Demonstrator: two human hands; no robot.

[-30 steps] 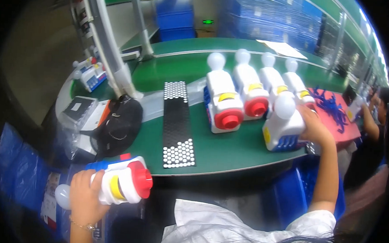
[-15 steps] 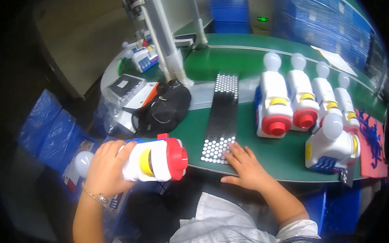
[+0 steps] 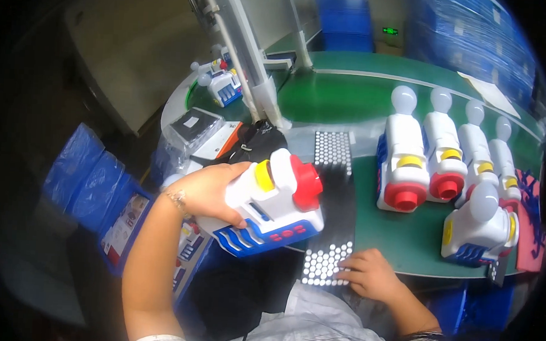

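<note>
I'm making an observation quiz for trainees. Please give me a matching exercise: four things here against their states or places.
1. Left hand
2. Right hand
3. Pink surface
4. Lit sign

A. Glowing green in the background
B. Gripping a white toy with a red front
C. At the far right, bearing blue pieces
D. Over white dots on a black strip

Pairs: 1-B, 2-D, 3-C, 4-A

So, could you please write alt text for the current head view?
A person's left hand grips a white, blue and red plastic toy, while the right hand is at a white-dotted black strip on a green table. Five similar toys stand at right.
</note>
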